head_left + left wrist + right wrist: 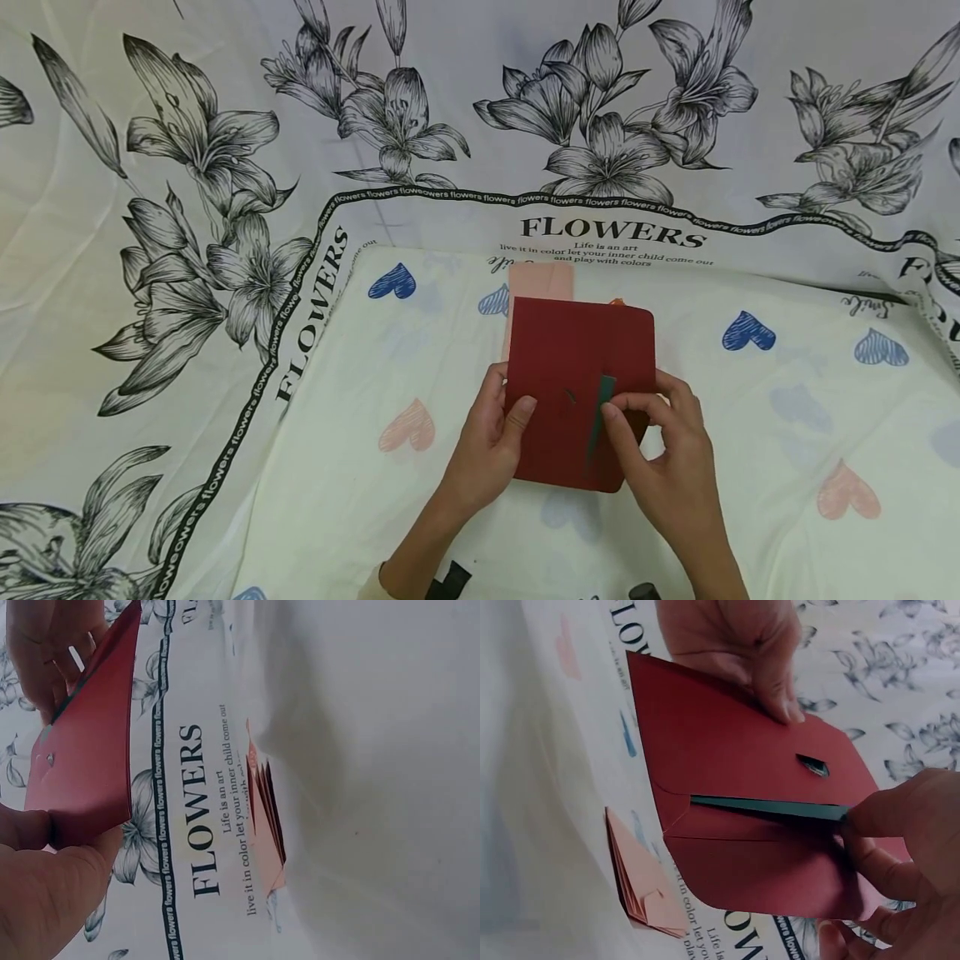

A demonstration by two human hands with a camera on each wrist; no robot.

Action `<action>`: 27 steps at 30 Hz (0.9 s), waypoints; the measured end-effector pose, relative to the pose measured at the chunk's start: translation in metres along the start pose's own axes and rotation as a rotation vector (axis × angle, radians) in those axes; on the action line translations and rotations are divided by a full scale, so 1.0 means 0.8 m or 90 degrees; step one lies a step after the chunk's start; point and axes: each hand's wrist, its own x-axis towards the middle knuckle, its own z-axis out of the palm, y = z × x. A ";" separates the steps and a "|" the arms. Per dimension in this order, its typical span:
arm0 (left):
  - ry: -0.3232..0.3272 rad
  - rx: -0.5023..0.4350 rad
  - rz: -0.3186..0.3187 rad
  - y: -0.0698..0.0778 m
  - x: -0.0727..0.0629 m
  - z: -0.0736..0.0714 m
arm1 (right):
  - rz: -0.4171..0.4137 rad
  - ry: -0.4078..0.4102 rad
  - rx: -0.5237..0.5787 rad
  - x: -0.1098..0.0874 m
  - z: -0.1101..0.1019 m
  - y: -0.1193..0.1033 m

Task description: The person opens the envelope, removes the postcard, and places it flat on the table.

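A red paper envelope point(555, 350) is held up above the bed-like white cloth. My left hand point(487, 442) grips its left edge, thumb on the near face and fingers behind. With thumb and fingertips, my right hand point(667, 458) pinches a dark green strip point(765, 808) that shows along the opening in the envelope. The other right fingers lie behind the right edge. A small slot point(813, 765) in the red paper lets something dark show through. Whatever else lies inside the envelope is hidden.
Behind the envelope, a pink folded paper stack point(542, 279) with dark red layers point(271, 814) lies on the heart-printed cloth point(337, 467). A bit of orange point(617, 302) peeks over the envelope's top. Black objects point(450, 581) sit at the near edge. Flower-printed fabric point(450, 225) surrounds the cloth.
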 end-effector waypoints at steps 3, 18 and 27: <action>0.006 0.013 0.005 0.000 0.000 -0.004 | 0.017 0.005 0.009 0.002 -0.003 0.000; 0.033 0.035 0.009 -0.001 -0.002 -0.022 | 0.100 0.015 -0.030 0.014 -0.024 0.003; 0.080 0.084 0.008 -0.002 -0.002 -0.040 | 0.132 0.021 -0.034 0.019 -0.038 0.008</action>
